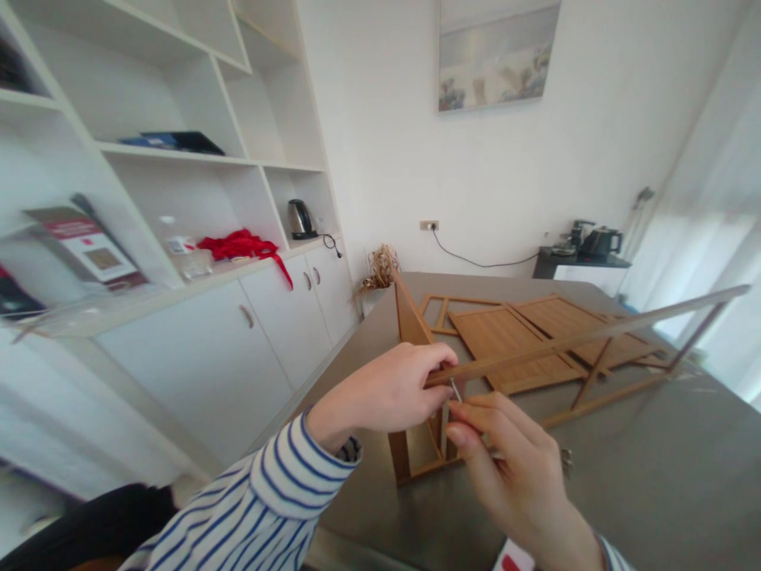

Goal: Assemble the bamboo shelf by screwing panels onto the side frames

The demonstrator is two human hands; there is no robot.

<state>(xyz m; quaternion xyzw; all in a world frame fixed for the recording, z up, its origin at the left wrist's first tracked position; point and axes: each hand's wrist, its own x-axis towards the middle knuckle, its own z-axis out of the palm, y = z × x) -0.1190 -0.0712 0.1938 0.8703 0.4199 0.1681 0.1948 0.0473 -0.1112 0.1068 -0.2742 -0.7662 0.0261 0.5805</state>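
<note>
The left hand [398, 388] is closed around the near end of the upper rail of a wooden frame [552, 347], thumb below and fingers over the top, just beside an upright wooden panel [413, 316]. The right hand [514, 456] has its thumb and fingers curled together, pinching a thin metal piece [456, 390] whose upper end meets the underside of that rail; most of it is hidden by the fingers, so whether it is a bolt or a tool cannot be told. The frame stands on its long edge on a grey surface [666, 468], its upper rail running from the left hand away to the far right, with two crosspieces joining it to a lower rail [618, 402]. The upright panel stands near the left edge of the surface, and its lower part shows below the hands. Behind the frame, two slatted wooden panels [505, 349] lie flat side by side, and an open wooden frame piece [445, 312] lies to their left. A small metal object [566, 460], too blurred to name, shows just beside the outer edge of the right hand, and a red and white item [514, 557] is cut off by the bottom edge of the view. To the left, white shelving [196, 159] holds a red cloth [241, 244], a clear bottle [185, 250] and a kettle [300, 219].
</note>
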